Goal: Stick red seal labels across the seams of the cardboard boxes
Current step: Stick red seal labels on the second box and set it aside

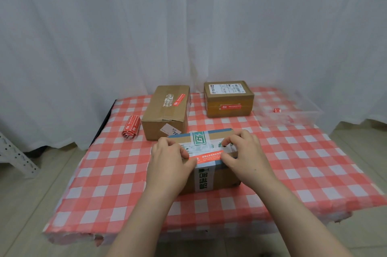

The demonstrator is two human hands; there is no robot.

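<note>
Red seal label [209,157]: lies left to right on top of the near box [217,181], close to its near edge, crossing the green-and-white tape that runs near to far.
Left hand [171,158]: thumb on the label's left end, fingers bent onto the box top; whether it presses or pinches I cannot tell.
Right hand [243,152]: thumb on the label's right end, fingertips bent on the box top; likewise unclear.
Step in hand: most likely laying and rubbing down this label. The far-left box [165,110] and far-right box [228,99] each already carry a red strip.
Next move: probably firm strokes outward from the middle so both ends bond flat, without wrinkling.
Hidden: both label ends sit under the thumbs, and the seam lies under tape, so its exact line is unsure.
Hard to make out: the label's print, and a small red item in the clear tray [310,113] at far right.
Also there: label roll [130,127], left of the far-left box.
</note>
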